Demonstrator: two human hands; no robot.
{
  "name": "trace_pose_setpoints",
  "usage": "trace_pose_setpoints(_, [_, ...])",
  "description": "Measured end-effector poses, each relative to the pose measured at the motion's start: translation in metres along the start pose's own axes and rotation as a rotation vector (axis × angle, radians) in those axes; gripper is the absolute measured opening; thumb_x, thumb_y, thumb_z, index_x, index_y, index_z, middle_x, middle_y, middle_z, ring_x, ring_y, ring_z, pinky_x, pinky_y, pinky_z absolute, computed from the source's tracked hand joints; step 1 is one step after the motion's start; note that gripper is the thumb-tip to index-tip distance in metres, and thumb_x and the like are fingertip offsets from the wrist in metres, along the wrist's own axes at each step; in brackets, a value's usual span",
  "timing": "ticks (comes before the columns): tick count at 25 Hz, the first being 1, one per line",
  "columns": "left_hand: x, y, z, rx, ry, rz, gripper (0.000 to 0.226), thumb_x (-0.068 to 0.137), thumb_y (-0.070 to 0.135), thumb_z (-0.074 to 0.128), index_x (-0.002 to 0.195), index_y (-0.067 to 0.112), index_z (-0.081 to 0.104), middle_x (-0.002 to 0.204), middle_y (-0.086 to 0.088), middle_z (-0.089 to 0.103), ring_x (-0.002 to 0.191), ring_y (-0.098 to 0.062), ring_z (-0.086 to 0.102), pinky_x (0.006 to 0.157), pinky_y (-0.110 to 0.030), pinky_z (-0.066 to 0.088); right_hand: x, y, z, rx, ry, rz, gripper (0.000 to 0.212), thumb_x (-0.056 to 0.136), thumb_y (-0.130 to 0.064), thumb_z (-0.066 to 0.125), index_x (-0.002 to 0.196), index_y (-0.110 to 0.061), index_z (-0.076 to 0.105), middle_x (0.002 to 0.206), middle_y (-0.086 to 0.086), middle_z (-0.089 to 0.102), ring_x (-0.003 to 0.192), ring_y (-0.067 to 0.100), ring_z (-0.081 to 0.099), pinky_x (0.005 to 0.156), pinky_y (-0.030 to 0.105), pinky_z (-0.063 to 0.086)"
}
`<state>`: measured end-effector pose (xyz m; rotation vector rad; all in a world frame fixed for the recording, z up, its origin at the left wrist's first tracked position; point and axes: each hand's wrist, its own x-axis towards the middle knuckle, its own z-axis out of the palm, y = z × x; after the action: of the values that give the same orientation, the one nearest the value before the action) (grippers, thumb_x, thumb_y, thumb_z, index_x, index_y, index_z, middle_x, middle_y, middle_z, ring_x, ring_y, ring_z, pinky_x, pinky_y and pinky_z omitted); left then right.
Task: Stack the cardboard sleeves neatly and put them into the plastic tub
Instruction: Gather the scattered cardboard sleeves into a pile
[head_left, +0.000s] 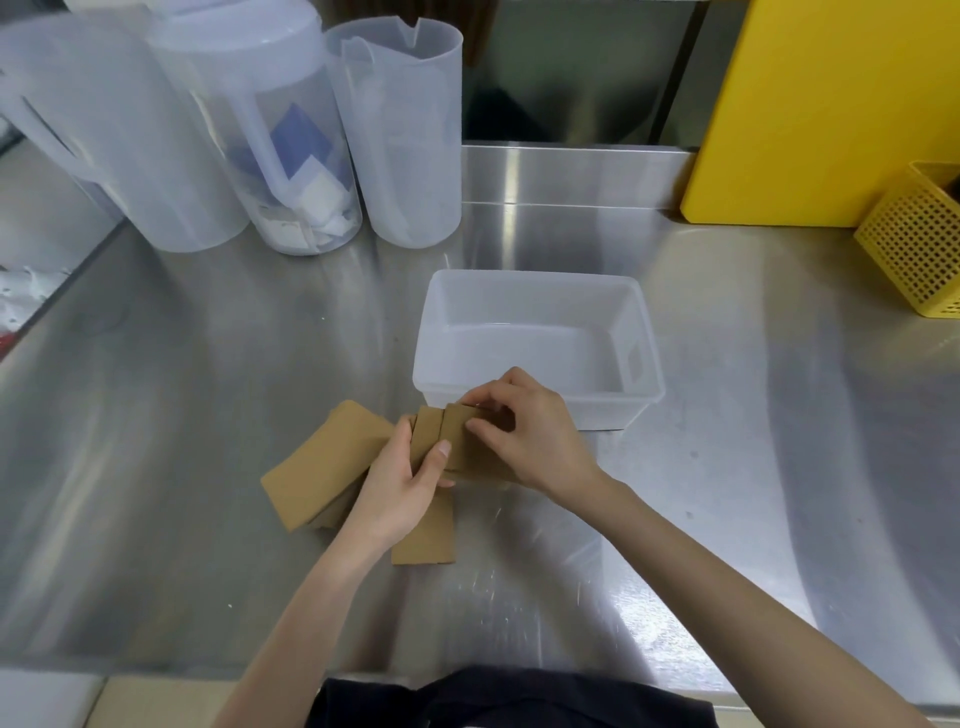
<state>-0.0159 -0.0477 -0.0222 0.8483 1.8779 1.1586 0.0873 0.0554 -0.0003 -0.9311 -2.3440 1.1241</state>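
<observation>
Squaring up a small bundle of flat brown cardboard sleeves (439, 434) between both hands, just at the near rim of the clear rectangular plastic tub (537, 291). Left hand (402, 486) is wrapped around the bundle from the 7 o'clock side, thumb across the front face, so it acts as the clamp. Right hand (524, 426) comes in from 4 o'clock, fingertips pinching the top edges, likely tapping them flush so the bundle goes in as one block. Both hands are closed on the sleeves, neither free. More loose brown sleeves (317, 478) lie fanned on the brushed steel tabletop (208, 415) at 9 o'clock of the hands, one poking out at 6 o'clock under the left wrist; they're untidy, so I'd say the stack is only partly gathered. Tub is empty and sits at 12–1 o'clock, touching distance from the bundle, open side up, which keeps the transfer short. Translucent plastic pitchers (291, 130) at 10–11 o'clock, a yellow board (810, 109) and yellow perforated basket (919, 249) at 2 o'clock are well apart, not in play.
</observation>
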Motion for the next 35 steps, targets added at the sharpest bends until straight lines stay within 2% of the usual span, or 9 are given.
trace_pose_setpoints(2, [-0.001, 0.001, 0.000, -0.027, -0.010, 0.025, 0.012, 0.089, 0.019, 0.047, 0.098, 0.028, 0.047, 0.095, 0.003, 0.060, 0.066, -0.004, 0.066, 0.069, -0.011, 0.050, 0.002, -0.006, 0.005, 0.013, 0.000, -0.002, 0.019, 0.081, -0.011, 0.059, 0.099, -0.012, 0.066, 0.077, -0.009, 0.042, 0.081, 0.009, 0.049, 0.068, -0.004, 0.033])
trace_pose_setpoints(4, [0.000, 0.002, 0.001, -0.037, 0.006, 0.046, 0.016, 0.088, 0.016, 0.049, 0.090, 0.032, 0.045, 0.092, 0.002, 0.060, 0.071, -0.010, 0.063, 0.059, -0.005, 0.048, 0.003, -0.010, 0.010, 0.007, -0.004, -0.013, 0.018, 0.080, -0.011, 0.060, 0.097, -0.012, 0.065, 0.074, -0.015, 0.038, 0.081, 0.008, 0.049, 0.069, -0.002, 0.033])
trace_pose_setpoints(9, [-0.001, 0.002, -0.001, -0.069, 0.075, 0.048, 0.017, 0.087, 0.012, 0.050, 0.103, 0.017, 0.045, 0.094, -0.001, 0.057, 0.074, -0.013, 0.058, 0.053, -0.003, 0.045, 0.005, -0.014, 0.015, 0.025, -0.024, -0.030, 0.017, 0.079, -0.010, 0.060, 0.096, -0.011, 0.064, 0.075, -0.016, 0.041, 0.080, 0.007, 0.048, 0.071, -0.001, 0.035])
trace_pose_setpoints(14, [-0.002, -0.003, -0.006, -0.032, 0.114, 0.020, 0.011, 0.088, 0.013, 0.050, 0.096, 0.016, 0.044, 0.086, 0.001, 0.056, 0.066, -0.012, 0.059, 0.052, -0.002, 0.044, 0.004, -0.012, 0.016, 0.012, -0.050, -0.075, 0.017, 0.081, -0.010, 0.058, 0.097, -0.013, 0.066, 0.095, 0.005, 0.063, 0.085, 0.008, 0.050, 0.080, 0.016, 0.042])
trace_pose_setpoints(21, [-0.005, -0.012, -0.040, -0.087, 0.261, -0.050, 0.012, 0.088, 0.016, 0.049, 0.092, 0.026, 0.044, 0.087, 0.004, 0.058, 0.053, 0.000, 0.060, 0.061, -0.018, 0.048, 0.004, 0.006, 0.013, 0.043, 0.044, -0.028, 0.016, 0.088, -0.011, 0.050, 0.093, -0.011, 0.066, 0.090, -0.003, 0.056, 0.072, -0.003, 0.052, 0.071, -0.003, 0.037])
trace_pose_setpoints(25, [-0.008, -0.018, -0.064, -0.147, 0.393, -0.077, 0.016, 0.088, 0.013, 0.049, 0.101, 0.019, 0.042, 0.086, 0.007, 0.056, 0.046, 0.003, 0.060, 0.051, -0.006, 0.049, -0.001, 0.018, 0.028, -0.058, -0.111, 0.012, 0.017, 0.086, -0.012, 0.051, 0.098, -0.010, 0.064, 0.094, 0.003, 0.058, 0.074, 0.000, 0.053, 0.076, 0.005, 0.041])
trace_pose_setpoints(29, [-0.012, -0.022, -0.076, -0.164, 0.454, -0.086, 0.015, 0.088, 0.013, 0.048, 0.100, 0.020, 0.042, 0.085, 0.011, 0.055, 0.043, 0.006, 0.058, 0.051, -0.006, 0.047, 0.002, 0.023, 0.052, -0.201, -0.342, 0.145, 0.049, 0.081, -0.029, 0.062, 0.124, -0.013, 0.044, 0.121, 0.013, 0.047, 0.113, 0.025, 0.048, 0.101, 0.039, 0.042])
trace_pose_setpoints(32, [-0.015, -0.024, -0.079, -0.178, 0.460, -0.095, 0.014, 0.089, 0.014, 0.048, 0.099, 0.021, 0.042, 0.087, 0.011, 0.055, 0.044, 0.005, 0.059, 0.059, -0.016, 0.049, 0.010, 0.020, 0.066, -0.304, -0.404, 0.225, 0.075, 0.074, -0.038, 0.068, 0.135, -0.015, 0.030, 0.129, 0.015, 0.034, 0.123, 0.031, 0.035, 0.106, 0.040, 0.035])
trace_pose_setpoints(35, [-0.016, -0.024, -0.079, -0.175, 0.464, -0.098, 0.015, 0.089, 0.014, 0.048, 0.101, 0.022, 0.042, 0.087, 0.012, 0.055, 0.049, -0.001, 0.060, 0.063, -0.018, 0.048, 0.013, 0.021, 0.073, -0.358, -0.410, 0.246, 0.077, 0.071, -0.039, 0.071, 0.131, -0.015, 0.031, 0.126, 0.015, 0.031, 0.120, 0.033, 0.033, 0.105, 0.040, 0.036])
